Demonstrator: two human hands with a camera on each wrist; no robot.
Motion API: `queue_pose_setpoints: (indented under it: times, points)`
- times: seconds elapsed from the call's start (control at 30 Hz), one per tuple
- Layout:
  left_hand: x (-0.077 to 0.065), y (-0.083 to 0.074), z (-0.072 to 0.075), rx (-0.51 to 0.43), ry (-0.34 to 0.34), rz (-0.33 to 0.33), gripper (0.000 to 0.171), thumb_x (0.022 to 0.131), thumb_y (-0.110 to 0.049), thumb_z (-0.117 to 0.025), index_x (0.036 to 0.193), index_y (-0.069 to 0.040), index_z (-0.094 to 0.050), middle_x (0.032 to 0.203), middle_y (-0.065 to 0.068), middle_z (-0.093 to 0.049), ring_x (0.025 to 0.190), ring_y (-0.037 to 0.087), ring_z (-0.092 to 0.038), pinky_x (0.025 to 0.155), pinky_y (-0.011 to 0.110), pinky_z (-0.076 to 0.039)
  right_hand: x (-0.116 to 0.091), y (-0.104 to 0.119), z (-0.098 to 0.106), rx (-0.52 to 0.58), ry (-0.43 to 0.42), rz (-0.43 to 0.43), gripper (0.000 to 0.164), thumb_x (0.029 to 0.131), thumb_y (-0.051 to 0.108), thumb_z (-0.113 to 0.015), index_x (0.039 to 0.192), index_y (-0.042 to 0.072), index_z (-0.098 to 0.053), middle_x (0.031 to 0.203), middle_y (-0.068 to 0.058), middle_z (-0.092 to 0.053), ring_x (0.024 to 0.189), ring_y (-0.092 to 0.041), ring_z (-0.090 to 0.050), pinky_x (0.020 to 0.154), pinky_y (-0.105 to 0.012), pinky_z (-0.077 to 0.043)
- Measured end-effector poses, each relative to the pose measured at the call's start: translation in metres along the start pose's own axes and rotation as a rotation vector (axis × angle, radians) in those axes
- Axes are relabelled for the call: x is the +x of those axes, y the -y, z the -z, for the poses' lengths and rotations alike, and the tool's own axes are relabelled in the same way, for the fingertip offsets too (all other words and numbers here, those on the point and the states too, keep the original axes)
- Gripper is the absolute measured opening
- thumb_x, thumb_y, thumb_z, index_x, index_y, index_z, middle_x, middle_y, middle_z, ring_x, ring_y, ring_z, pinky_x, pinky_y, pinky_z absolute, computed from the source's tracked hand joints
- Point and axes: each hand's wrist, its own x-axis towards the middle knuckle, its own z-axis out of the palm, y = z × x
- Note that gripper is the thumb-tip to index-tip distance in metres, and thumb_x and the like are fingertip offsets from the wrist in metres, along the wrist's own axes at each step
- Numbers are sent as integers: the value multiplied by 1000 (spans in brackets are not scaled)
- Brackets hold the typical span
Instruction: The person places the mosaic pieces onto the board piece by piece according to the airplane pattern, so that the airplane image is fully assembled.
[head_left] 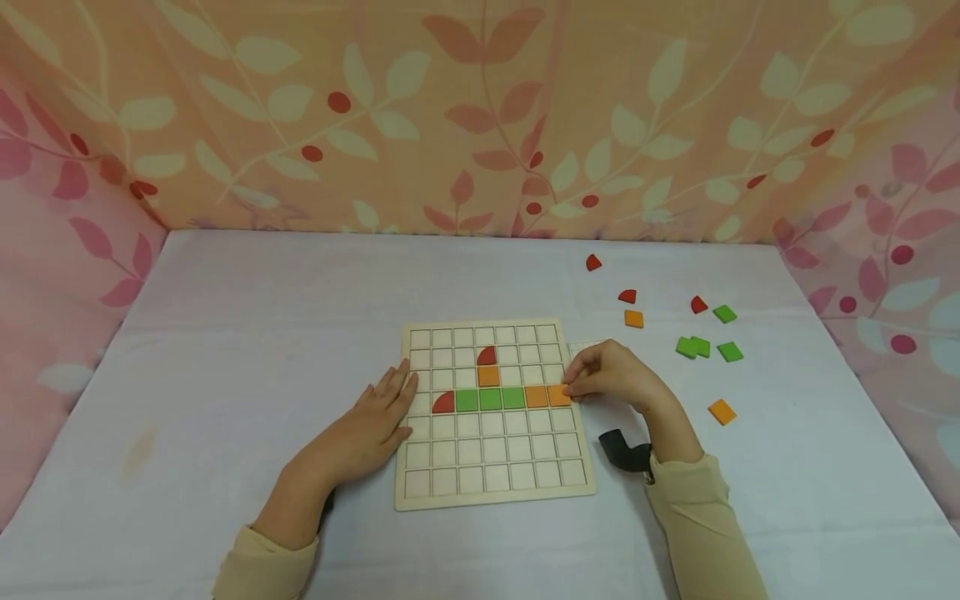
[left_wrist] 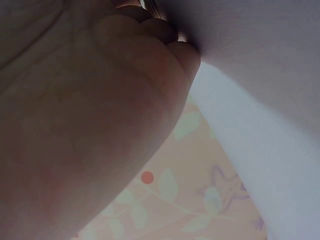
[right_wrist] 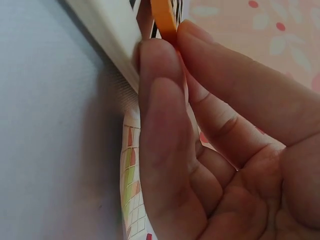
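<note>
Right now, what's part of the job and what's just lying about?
Part of the job:
- pale wooden grid board
- red quarter-circle tiles, green square tiles and orange square tiles on it
- rightmost orange tile, at the right hand
- white printed grid sheet, likely the guide

Lying about, perhaps spares:
- three loose red tiles
- four loose green tiles
- two loose orange tiles
</note>
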Motion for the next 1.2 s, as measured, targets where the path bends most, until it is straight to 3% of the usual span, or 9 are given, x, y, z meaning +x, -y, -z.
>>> queue_pose_setpoints:
  times: [0.37,0.57,0.8,0.93,1.13,1.2]
  points:
    - [0,-1,0,-5,-6,-4,64,97,-15,-50,148,4,-16,156,18,-2,142,35,-3,111,55,-11,-1,-2,2,6,-12,-15,14,78,3,-75,85,-7,-68,72,-7,-67,63,-14,-61,60,-26,-53]
    - [0,-2,1,-11,-6,-4,64,97,-14,-50,148,4,-17,156,18,-2,142,35,-4,111,55,-12,-3,-7,11,13,-73,-14,16,78,4,-75,88,-6,-69,76,-8,-69,68,-13,-63,66,-26,-52]
    - [-2,-2,1,-6,-4,2,63,97,-15,-50,148,4,-17,157,17,-2,142,34,-4,111,55,-12,-4,-14,36,73,-173,-26,24,83,6,-71,98,-12,-64,81,-8,-70,71,-15,-65,68,-27,-54]
    - [-3,-1,1,-5,-7,6,63,97,-15,-50,148,3,-18,157,17,-2,143,34,-4,111,54,-12,2,-18,56,46,-248,-40,28,85,8,-70,102,-13,-63,81,-3,-70,73,-11,-64,70,-25,-54]
    - [-2,-1,1,-17,-9,0,63,97,-14,-51,148,3,-18,157,16,-2,143,34,-4,111,55,-12,13,-24,79,7,-310,-122,30,86,13,-69,107,-8,-64,84,3,-69,76,-8,-62,70,-23,-53]
    - [-2,-1,1,-18,-7,2,64,97,-15,-51,148,3,-17,157,16,-2,143,34,-4,112,55,-12,17,-27,85,40,-324,-140,33,87,13,-68,110,-9,-62,84,4,-69,76,-5,-63,72,-21,-53]
